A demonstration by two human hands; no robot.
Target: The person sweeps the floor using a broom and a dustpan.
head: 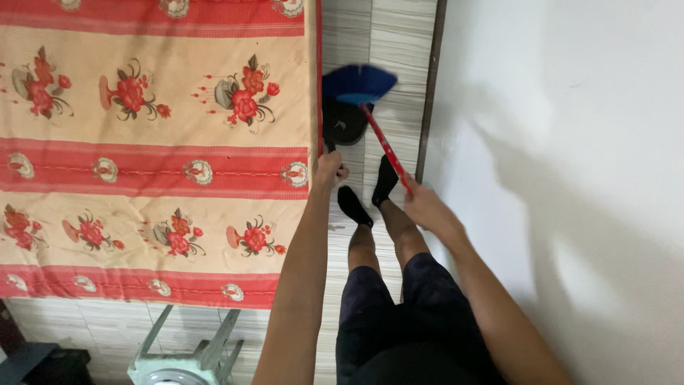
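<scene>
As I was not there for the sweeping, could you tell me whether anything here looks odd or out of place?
Nothing stands out. The right hand holds the red-handled broom, the left hand holds the dark dustpan, and the floral mattress lies flat.

Matt woven cloth bedsheet [157, 153] with printed red flowers, glossy red plastic broom handle [385, 148], blue synthetic bristles [358, 83], smooth striped floor tiles [399, 50], matt white painted wall [570, 142]

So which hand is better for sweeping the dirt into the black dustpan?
Probably the right hand: it grips the red handle of the blue broom, whose bristles sit right at the dustpan. The left hand holds the dustpan's handle.
</scene>
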